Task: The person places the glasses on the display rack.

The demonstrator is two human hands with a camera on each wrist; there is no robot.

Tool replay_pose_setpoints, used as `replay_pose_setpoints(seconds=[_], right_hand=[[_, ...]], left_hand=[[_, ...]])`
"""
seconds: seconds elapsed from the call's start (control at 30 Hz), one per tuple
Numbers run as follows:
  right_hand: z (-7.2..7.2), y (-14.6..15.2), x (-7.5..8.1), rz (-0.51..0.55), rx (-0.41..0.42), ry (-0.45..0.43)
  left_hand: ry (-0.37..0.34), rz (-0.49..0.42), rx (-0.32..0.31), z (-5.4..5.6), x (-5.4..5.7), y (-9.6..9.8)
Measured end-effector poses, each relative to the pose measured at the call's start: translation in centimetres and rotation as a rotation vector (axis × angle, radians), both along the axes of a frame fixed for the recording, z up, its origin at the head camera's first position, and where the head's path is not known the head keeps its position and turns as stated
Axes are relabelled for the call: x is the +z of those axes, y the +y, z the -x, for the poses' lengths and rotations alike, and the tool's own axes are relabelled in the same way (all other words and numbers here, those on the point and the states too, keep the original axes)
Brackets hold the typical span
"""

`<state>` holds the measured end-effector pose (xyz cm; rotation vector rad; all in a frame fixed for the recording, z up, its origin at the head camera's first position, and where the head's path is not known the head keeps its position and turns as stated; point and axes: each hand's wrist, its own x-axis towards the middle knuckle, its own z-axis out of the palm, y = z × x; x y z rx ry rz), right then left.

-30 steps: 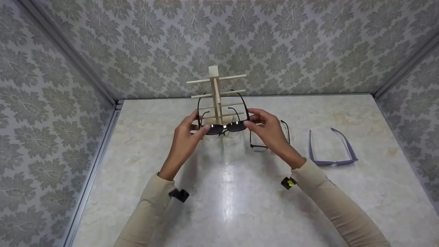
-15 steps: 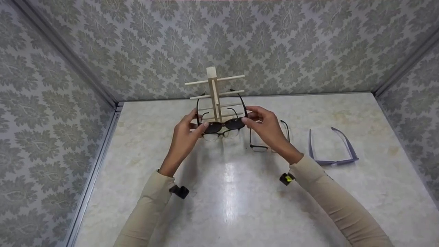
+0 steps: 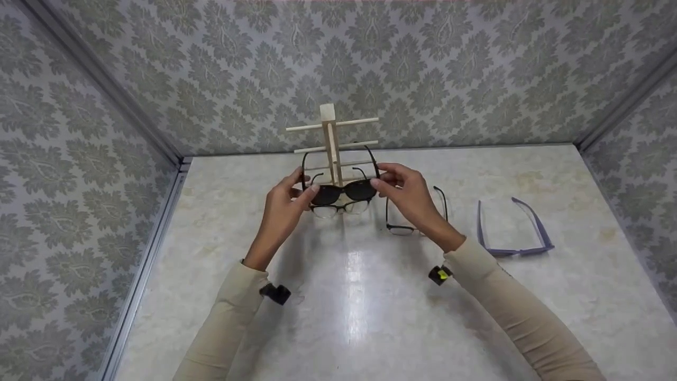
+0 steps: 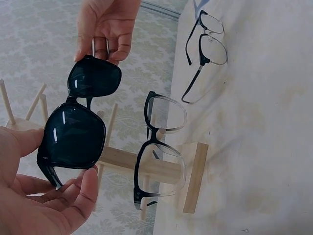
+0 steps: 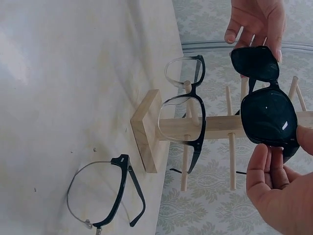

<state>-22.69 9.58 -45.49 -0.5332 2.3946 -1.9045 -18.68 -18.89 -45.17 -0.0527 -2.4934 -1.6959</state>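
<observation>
Black sunglasses (image 3: 344, 191) with dark lenses are held at both ends, in front of a wooden eyeglass stand (image 3: 329, 135). My left hand (image 3: 283, 203) pinches the left end between thumb and fingers. At the other end, my right hand (image 3: 407, 196) pinches the frame beside its hinge. The temples reach back toward the stand's pegs; whether they touch a peg I cannot tell. Lower on the stand sits a pair of black-and-clear eyeglasses (image 4: 164, 142), its bridge over a peg. In the right wrist view, the sunglasses (image 5: 269, 115) are apart from those eyeglasses.
Black half-rim eyeglasses (image 3: 400, 230) lie on the marbled table (image 3: 222, 317), partly behind my right forearm. Farther right are purple-framed glasses (image 3: 515, 251) with temples unfolded. Patterned wall panels (image 3: 476, 79) stand behind and on both sides.
The front of the sunglasses has tilted up and risen slightly, so the dark lenses show more fully and the eyeglasses below are more visible. Both hands keep their hold, shifting only slightly.
</observation>
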Motion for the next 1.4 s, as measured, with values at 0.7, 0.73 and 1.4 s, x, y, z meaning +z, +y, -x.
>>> replay_pose_setpoints(seconds=[0.7, 0.73, 1.4], right_hand=[[0.6, -0.8, -1.0, 0.011, -0.017, -0.063], [0.6, -0.8, -1.0, 0.005, -0.019, -0.064], [0.8, -1.4, -1.9, -0.013, -0.042, -0.083]], left_hand=[[-0.059, -0.071, -0.011, 1.3, -1.2, -0.7], [-0.067, -0.076, -0.011, 1.3, -1.3, -0.7], [-0.083, -0.058, 0.010, 1.4, -2.0, -0.7]])
